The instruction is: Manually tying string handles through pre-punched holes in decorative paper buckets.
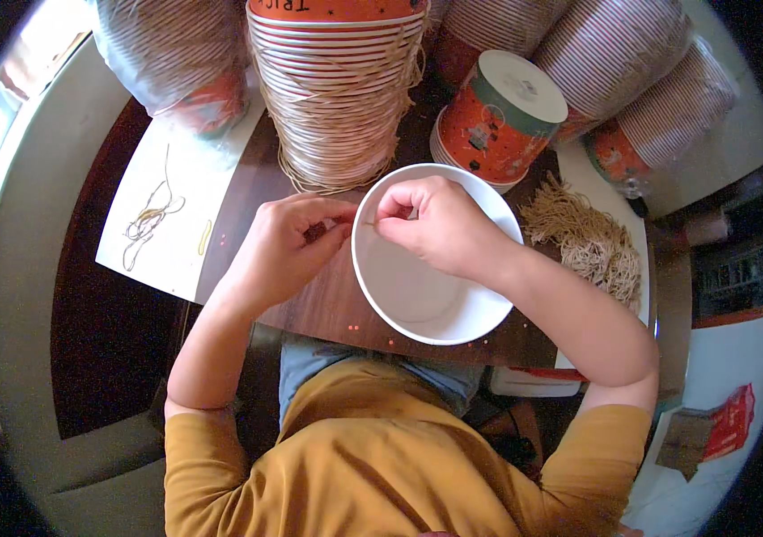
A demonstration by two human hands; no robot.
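Observation:
A round paper bucket (426, 300), white inside, stands with its mouth tilted up at the near part of the brown table. My right hand (435, 224) reaches over its rim, thumb and forefinger pinched close to the inner left wall. From that pinch a short end of tan cord (370, 223) shows against the white. Just outside the same wall, my left hand (296, 237) has its thumb and fingers brought together by the rim. What they hold, if anything, is hidden.
Behind stands a tall stack of nested buckets (337, 107) draped with tan cords. An orange bucket (498, 125) sits upside down at the back right, before plastic-wrapped stacks (614, 54). A bundle of cords (583, 233) lies right; loose cords (151, 219) lie on white paper left.

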